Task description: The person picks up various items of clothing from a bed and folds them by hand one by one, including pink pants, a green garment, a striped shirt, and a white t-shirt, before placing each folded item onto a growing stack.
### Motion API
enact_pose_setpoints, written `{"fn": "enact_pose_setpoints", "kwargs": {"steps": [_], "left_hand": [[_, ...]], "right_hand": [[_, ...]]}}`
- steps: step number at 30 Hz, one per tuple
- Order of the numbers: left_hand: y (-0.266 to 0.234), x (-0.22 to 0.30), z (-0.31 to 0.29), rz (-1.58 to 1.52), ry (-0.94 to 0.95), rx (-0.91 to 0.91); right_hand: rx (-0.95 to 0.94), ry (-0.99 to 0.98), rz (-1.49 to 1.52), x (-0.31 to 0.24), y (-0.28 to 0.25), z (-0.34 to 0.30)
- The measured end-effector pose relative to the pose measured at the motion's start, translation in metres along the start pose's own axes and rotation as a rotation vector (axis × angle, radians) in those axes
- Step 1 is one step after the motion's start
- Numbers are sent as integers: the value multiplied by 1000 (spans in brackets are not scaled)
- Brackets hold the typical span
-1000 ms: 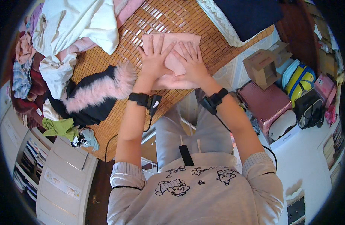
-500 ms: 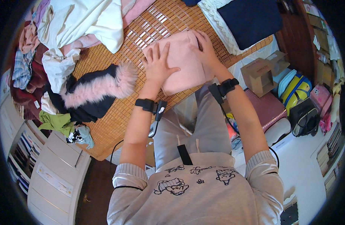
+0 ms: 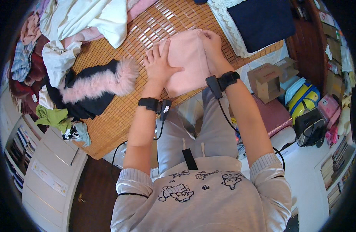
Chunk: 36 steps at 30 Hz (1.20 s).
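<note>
Beneath the left hand (image 3: pixel 158 69) and just to the inner side of the right hand (image 3: pixel 213 47) lies a folded pink cloth (image 3: pixel 188 63), a neat flat block resting on a brown bamboo-tile mat (image 3: pixel 118 110), close to the mat's near edge. The left hand is laid flat on the cloth's left part, fingers fanned and pointing away from the body, thumb stretched out toward the right hand. The right hand sits at the far right corner with its fingers bent in; whether they pinch a layer or merely rest against the edge, I cannot tell.

As I judge it, the step in hand is steadying the folded block on one side while the right hand tends its edge. The next move calls for keeping the left palm's weight even, so that the layers do not slide, and for a sure hold at the right hand's corner before anything is pulled or turned.

To the left of the left hand, apart from it, lies a black garment with fluffy pink fur trim (image 3: pixel 125 77); farther out come a crumpled olive-green cloth (image 3: pixel 54 117) and, beyond the fingertips, a loose white garment (image 3: pixel 94 21). Beyond the right hand is a folded navy cloth (image 3: pixel 259 25) over a white lace-edged cloth (image 3: pixel 220 19). Off the mat, to the right hand's outer side, stand an open cardboard box (image 3: pixel 263 82) and a maroon suitcase (image 3: pixel 271 114).
</note>
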<state>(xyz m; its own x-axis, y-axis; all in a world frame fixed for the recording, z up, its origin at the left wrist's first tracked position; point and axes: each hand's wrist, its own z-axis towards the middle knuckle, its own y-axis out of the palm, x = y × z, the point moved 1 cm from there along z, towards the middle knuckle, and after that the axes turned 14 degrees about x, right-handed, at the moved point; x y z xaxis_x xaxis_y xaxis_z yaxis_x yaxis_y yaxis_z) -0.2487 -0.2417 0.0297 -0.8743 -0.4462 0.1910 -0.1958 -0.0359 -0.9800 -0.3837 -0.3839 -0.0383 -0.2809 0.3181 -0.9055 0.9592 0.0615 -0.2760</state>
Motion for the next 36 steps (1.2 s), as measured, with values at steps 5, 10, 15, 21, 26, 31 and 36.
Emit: {"fn": "enact_pose_setpoints", "kwargs": {"steps": [5,10,15,21,26,31,36], "left_hand": [[3,5,-11,28,-58,68],[15,-15,-40,32,-294,-47],[5,-17,-62,-210,-506,-244],[26,-18,-81,-431,-570,-63],[30,-13,-90,-957,-899,-93],[-3,9,-86,-1426,-1280,-401],[4,30,-97,-1722,-1377,-466]], "right_hand": [[-63,-36,-17,-12,2,-2],[13,-29,21,-35,-54,-41],[26,211,-235,28,-126,-86],[-294,301,-266,47,-113,-96],[-382,342,-38,6,-96,-84],[-481,294,-29,-8,-102,-57],[-700,96,-134,-94,-118,-18]]}}
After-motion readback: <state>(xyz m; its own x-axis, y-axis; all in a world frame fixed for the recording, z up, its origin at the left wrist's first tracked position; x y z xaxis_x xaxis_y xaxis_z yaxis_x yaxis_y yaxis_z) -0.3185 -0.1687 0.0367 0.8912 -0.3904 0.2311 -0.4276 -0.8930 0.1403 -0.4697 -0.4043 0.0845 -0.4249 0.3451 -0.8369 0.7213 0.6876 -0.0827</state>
